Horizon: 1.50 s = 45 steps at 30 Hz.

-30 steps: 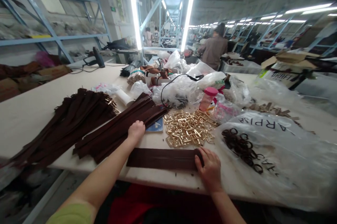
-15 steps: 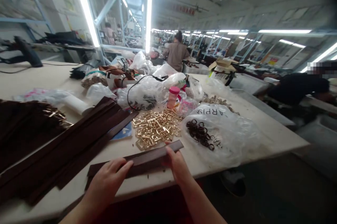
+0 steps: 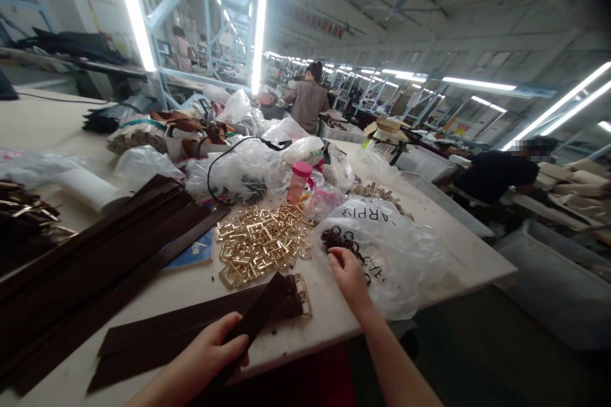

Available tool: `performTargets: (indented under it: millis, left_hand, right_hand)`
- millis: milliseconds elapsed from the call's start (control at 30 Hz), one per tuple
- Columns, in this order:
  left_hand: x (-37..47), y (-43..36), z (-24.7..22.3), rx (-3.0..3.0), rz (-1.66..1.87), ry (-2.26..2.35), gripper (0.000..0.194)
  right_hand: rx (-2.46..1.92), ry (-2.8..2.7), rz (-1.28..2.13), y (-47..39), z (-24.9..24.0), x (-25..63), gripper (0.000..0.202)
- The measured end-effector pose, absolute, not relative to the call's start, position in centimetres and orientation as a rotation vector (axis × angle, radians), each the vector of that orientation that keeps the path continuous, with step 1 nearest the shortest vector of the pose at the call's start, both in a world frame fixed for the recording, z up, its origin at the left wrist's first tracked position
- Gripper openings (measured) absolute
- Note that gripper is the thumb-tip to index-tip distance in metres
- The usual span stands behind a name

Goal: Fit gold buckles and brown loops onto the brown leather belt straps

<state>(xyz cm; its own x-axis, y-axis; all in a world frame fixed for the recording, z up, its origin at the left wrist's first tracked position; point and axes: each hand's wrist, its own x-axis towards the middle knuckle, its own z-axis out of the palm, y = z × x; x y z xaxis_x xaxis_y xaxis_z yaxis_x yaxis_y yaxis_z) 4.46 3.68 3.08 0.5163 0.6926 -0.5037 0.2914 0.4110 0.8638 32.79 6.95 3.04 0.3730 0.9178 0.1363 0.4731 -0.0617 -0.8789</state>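
Strap [image 3: 264, 306] is crossing already-buckled straps [image 3: 162, 330] at the near counter [image 3: 329, 311], left hand [image 3: 214, 349] gripping it; right hand [image 3: 352, 276] is hovering half-curled by rings [image 3: 340, 236], contents unclear; loose buckles [image 3: 262, 241] are lying unattached beyond.

"Where's the light from?"
"Long white tubes [image 3: 260, 31] overhead, so bright they wash out, with bluish haze around them."
"And the table [image 3: 472, 262]?"
"Softly lit; the buckles [image 3: 262, 242] glint, and the floor [image 3: 458, 324] beside it sinks into darkness."
"Sharp?"
"Fairly, mid-table; soft in the distance, stretched and smeared toward the edges, top right corner black."
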Motion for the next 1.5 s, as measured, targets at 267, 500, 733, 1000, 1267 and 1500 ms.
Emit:
performTargets:
  millis: [267,500,733,1000,1267,1500]
  left_hand:
    - [5.2,3.3,4.6,0.820,0.333,1.009,0.032]
    - [4.8,2.9,5.5,0.749,0.361,1.025,0.039]
    - [5.7,2.4,4.7,1.052,0.410,1.047,0.028]
    - [4.4,1.3,4.4,1.206,0.434,1.114,0.024]
    - [5.1,1.5,5.4,1.384,0.471,1.014,0.027]
    - [5.0,2.0,5.6,1.675,0.336,1.151,0.034]
  right_hand:
    - [-2.215,-1.403,0.335,10.5,0.1,38.8,0.016]
    - [-2.019,-1.509,0.280,8.7,2.0,37.6,0.029]
    - [-1.393,-1.141,1.267,4.8,1.9,26.1,0.038]
    - [-1.237,-0.843,1.510,3.4,2.1,23.9,0.046]
    - [-1.155,-0.864,1.584,2.2,2.0,22.6,0.039]
    - [-1.266,-1.048,1.303,1.2,1.7,21.2,0.037]
